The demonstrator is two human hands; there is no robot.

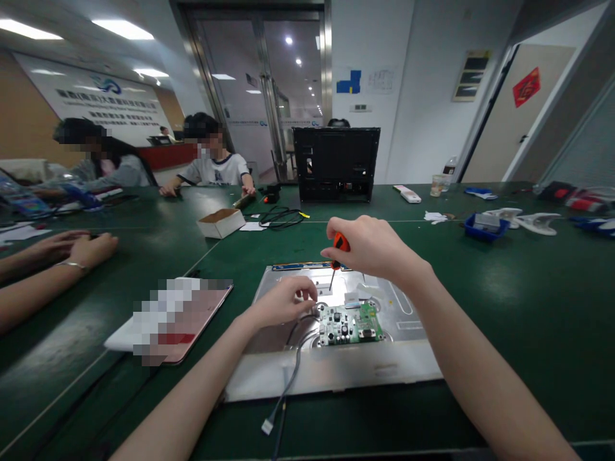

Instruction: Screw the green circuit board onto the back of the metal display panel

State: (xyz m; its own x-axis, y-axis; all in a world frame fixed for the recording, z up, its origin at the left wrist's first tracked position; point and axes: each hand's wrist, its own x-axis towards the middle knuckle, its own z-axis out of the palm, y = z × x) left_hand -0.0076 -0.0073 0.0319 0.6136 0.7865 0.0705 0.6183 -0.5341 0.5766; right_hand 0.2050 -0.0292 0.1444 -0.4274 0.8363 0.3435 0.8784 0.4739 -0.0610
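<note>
My right hand (368, 246) is closed round the orange handle of a screwdriver (341, 243), whose thin shaft points down over a silver metal display panel (403, 330). Below it, a green circuit board (348, 323) sits on the panel. At that board's upper left corner are the fingertips of my left hand (288, 298); the thumb and fingers come together there, and whatever they pinch is too small to make out. Grey cables (295, 365) run from the board's left side over the panel's front edge to a white connector plug (267, 425).
A pink tablet-like device (206, 320) lies left of the panel, near another person's hands (89, 250). Farther back are an open cardboard box (221, 224), a coiled black cable (281, 216), and a black monitor housing (336, 163). A blue tray (486, 234) stands at right.
</note>
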